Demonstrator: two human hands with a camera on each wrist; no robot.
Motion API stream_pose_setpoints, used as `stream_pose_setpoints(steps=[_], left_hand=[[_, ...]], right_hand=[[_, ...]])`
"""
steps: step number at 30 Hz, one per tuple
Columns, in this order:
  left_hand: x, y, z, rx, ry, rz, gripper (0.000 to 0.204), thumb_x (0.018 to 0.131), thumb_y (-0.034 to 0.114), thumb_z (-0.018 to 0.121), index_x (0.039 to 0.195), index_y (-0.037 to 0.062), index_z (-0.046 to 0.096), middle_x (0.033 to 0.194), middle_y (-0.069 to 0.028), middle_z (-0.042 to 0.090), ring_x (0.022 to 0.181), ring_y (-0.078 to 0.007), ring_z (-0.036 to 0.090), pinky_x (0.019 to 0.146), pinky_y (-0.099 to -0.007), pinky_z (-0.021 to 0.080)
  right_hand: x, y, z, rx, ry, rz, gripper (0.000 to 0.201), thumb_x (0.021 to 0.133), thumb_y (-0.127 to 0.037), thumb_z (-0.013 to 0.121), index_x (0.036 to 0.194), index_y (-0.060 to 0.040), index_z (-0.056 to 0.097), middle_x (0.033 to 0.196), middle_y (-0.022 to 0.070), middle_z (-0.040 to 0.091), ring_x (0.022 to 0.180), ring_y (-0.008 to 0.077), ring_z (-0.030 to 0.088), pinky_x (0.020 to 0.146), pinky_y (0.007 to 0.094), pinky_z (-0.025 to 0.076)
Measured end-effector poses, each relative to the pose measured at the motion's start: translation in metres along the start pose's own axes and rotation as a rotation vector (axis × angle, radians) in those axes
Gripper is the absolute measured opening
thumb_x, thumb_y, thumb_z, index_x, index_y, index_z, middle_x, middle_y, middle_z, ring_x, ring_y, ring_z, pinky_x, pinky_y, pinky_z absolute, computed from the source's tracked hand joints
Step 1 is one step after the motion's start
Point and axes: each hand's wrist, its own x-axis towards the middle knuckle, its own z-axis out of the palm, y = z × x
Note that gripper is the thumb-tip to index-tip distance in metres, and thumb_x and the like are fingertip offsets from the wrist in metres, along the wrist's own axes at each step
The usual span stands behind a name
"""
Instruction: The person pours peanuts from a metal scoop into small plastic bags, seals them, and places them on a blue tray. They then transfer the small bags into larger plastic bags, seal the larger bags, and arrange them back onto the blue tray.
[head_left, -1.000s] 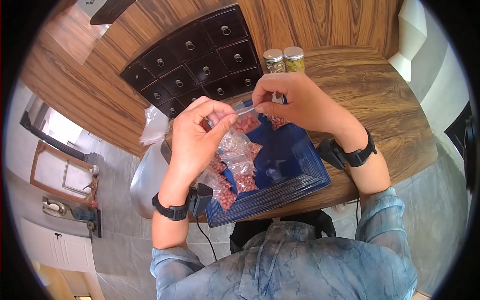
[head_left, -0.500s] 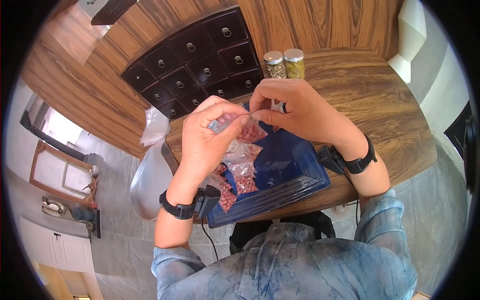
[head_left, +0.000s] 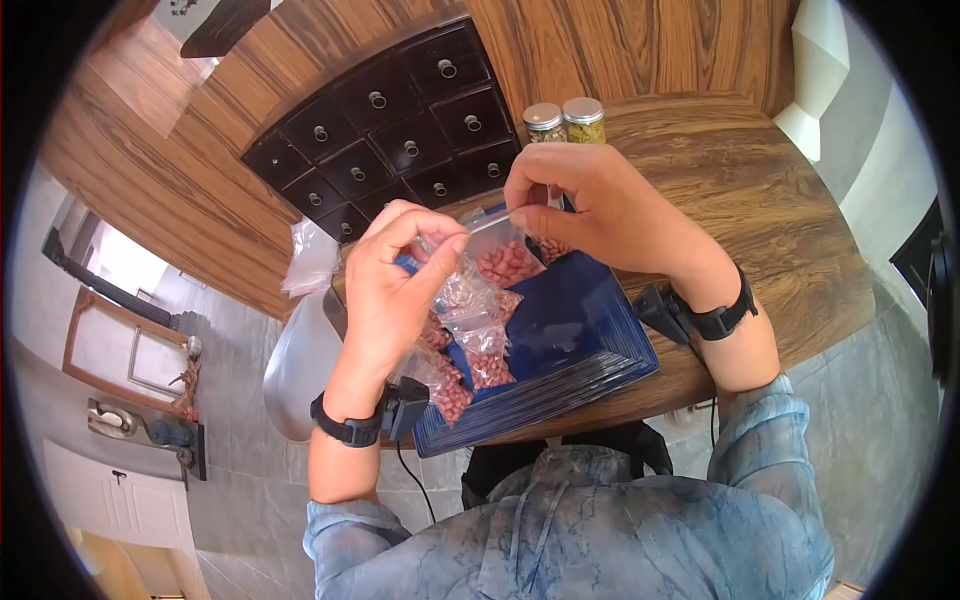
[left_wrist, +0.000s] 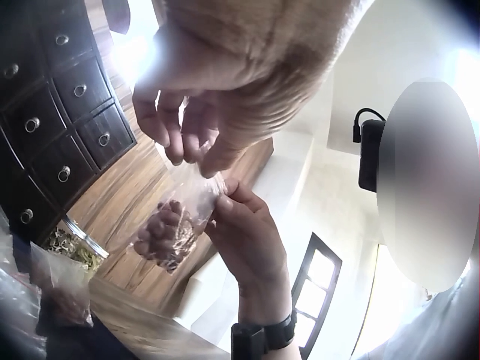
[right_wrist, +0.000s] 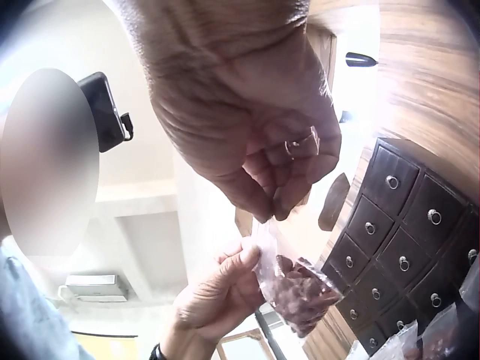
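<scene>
While the left hand (head_left: 392,285) and right hand (head_left: 603,212) pinch its top edge between thumb and fingers, a clear zip bag (head_left: 505,252) containing reddish nuts hangs above the blue tray (head_left: 565,325).

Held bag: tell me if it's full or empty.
Neither, it is partly filled: reddish pieces bulge in the lower part of the bag, and clear plastic without pieces shows above them.

Glossy blue tray (head_left: 565,325), clear crinkly plastic bags (head_left: 478,325) on it. Worktop (head_left: 720,170)'s smooth brown wood grain, jars (head_left: 583,122) at upper centre have shiny metal lids, and the drawer cabinet (head_left: 395,130)'s dark semi-gloss wood with metal ring pulls. Shirt (head_left: 570,530)'s thin blue cloth.
</scene>
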Motion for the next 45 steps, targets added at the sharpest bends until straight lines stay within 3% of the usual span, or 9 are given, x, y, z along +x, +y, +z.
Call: stream_pose_setpoints(steps=[7, 10, 15, 19, 24, 28, 37, 39, 45], left_hand=[[-0.006, -0.027, -0.016, -0.173, 0.141, -0.011, 0.007, 0.082, 0.003, 0.067, 0.089, 0.0033, 0.066, 0.088, 0.0011, 0.055, 0.078, -0.0061, 0.050, 0.068, -0.0202, 0.042], [-0.009, -0.036, -0.023, -0.224, 0.108, -0.031, 0.010, 0.083, 0.000, 0.065, 0.092, 0.0016, 0.065, 0.092, 0.0009, 0.054, 0.081, -0.0063, 0.050, 0.070, -0.0198, 0.043], [-0.007, -0.022, -0.002, -0.180, -0.013, 0.000, 0.039, 0.072, 0.011, 0.077, 0.109, 0.0092, 0.065, 0.093, 0.0008, 0.055, 0.086, -0.0063, 0.052, 0.065, -0.0195, 0.042], [-0.004, -0.021, 0.007, -0.178, -0.024, -0.063, 0.026, 0.074, 0.010, 0.075, 0.099, 0.0085, 0.068, 0.086, 0.0025, 0.056, 0.077, -0.0058, 0.051, 0.061, -0.0201, 0.040], [-0.004, -0.030, 0.013, -0.169, -0.040, -0.061, 0.009, 0.076, 0.009, 0.073, 0.085, 0.0068, 0.069, 0.078, 0.0028, 0.055, 0.068, -0.0052, 0.048, 0.058, -0.0213, 0.038], [-0.004, -0.020, 0.017, -0.064, -0.047, -0.010, 0.006, 0.078, 0.006, 0.071, 0.083, 0.0061, 0.067, 0.077, 0.0022, 0.053, 0.068, -0.0058, 0.048, 0.058, -0.0213, 0.038], [-0.006, 0.001, 0.015, 0.109, -0.043, -0.028, 0.005, 0.078, 0.007, 0.070, 0.079, 0.0059, 0.065, 0.074, 0.0017, 0.050, 0.065, -0.0068, 0.044, 0.056, -0.0219, 0.035], [-0.006, -0.007, 0.016, 0.107, -0.030, 0.005, 0.006, 0.077, 0.006, 0.070, 0.080, 0.0057, 0.066, 0.074, -0.0002, 0.051, 0.055, -0.0079, 0.042, 0.050, -0.0231, 0.035], [-0.008, -0.015, 0.018, 0.079, -0.111, -0.050, 0.005, 0.078, 0.006, 0.069, 0.083, 0.0049, 0.066, 0.075, -0.0015, 0.054, 0.060, -0.0098, 0.048, 0.054, -0.0245, 0.039]], right_hand=[[0.001, 0.005, -0.014, -0.092, 0.061, 0.058, 0.008, 0.077, -0.003, 0.063, 0.081, 0.0002, 0.057, 0.071, 0.0084, 0.056, 0.070, 0.0180, 0.058, 0.061, 0.0300, 0.045], [0.001, -0.005, -0.023, -0.042, 0.017, 0.199, 0.009, 0.077, -0.003, 0.063, 0.083, 0.0009, 0.057, 0.072, 0.0085, 0.056, 0.070, 0.0149, 0.057, 0.061, 0.0290, 0.045], [0.000, -0.009, -0.005, 0.098, -0.065, 0.187, 0.010, 0.076, -0.003, 0.062, 0.083, 0.0012, 0.057, 0.074, 0.0106, 0.058, 0.071, 0.0192, 0.058, 0.062, 0.0307, 0.046], [-0.001, -0.007, -0.003, 0.053, -0.131, 0.084, 0.009, 0.080, -0.002, 0.064, 0.086, 0.0009, 0.058, 0.076, 0.0046, 0.058, 0.070, 0.0120, 0.055, 0.064, 0.0255, 0.045], [-0.002, -0.008, -0.005, 0.037, -0.203, 0.190, 0.010, 0.078, -0.002, 0.064, 0.086, 0.0006, 0.058, 0.077, 0.0061, 0.058, 0.070, 0.0144, 0.056, 0.064, 0.0273, 0.046], [-0.005, -0.005, 0.009, 0.017, -0.152, 0.178, 0.012, 0.075, -0.008, 0.065, 0.081, -0.0006, 0.057, 0.077, 0.0105, 0.061, 0.075, 0.0260, 0.062, 0.065, 0.0332, 0.047], [-0.004, 0.010, 0.006, -0.034, -0.158, 0.110, 0.011, 0.074, -0.013, 0.064, 0.078, -0.0025, 0.062, 0.073, 0.0113, 0.061, 0.071, 0.0264, 0.061, 0.064, 0.0347, 0.046], [-0.003, 0.012, 0.002, -0.069, -0.208, 0.141, 0.010, 0.074, -0.012, 0.064, 0.077, -0.0022, 0.062, 0.070, 0.0115, 0.061, 0.069, 0.0264, 0.061, 0.063, 0.0347, 0.046], [-0.003, 0.014, -0.001, -0.094, -0.315, 0.251, 0.009, 0.074, -0.011, 0.064, 0.077, -0.0016, 0.063, 0.067, 0.0121, 0.062, 0.066, 0.0259, 0.062, 0.060, 0.0355, 0.046]])
